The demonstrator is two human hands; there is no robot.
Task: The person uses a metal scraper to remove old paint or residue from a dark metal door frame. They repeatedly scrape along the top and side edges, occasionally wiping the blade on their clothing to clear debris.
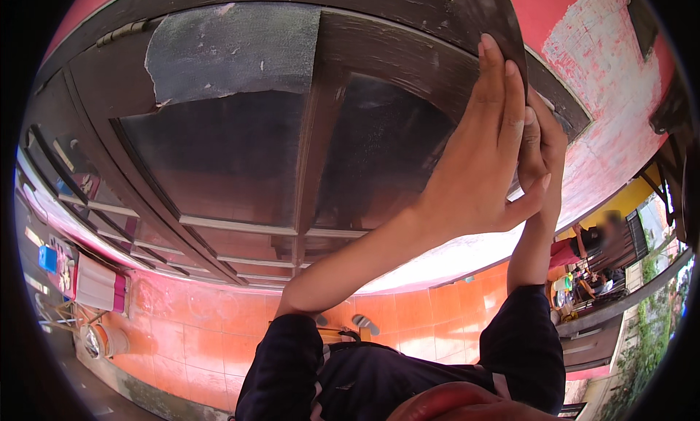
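Observation:
Overhead at the right, a dark brown, slightly curved sheet (488, 12) lies against the upper corner of a dark wooden window frame (394, 45). My left hand (477, 147) reaches up across it, its fingers stretched out and fingertips resting on the sheet. Behind, partly covered by the left, my right hand (545, 140) has bent fingers at the sheet's lower edge; its grip is partly hidden. A grey-black sheet (237, 52) with a ragged left edge covers part of the frame's upper left.
Glass panes (219, 151) sit within the frame. Around it runs a pink wall (554, 5) with a pale, peeling patch (598, 63). Below are orange floor tiles (189, 333), sandals (364, 324) and a bucket (109, 341). Another person (583, 242) is at the far right.

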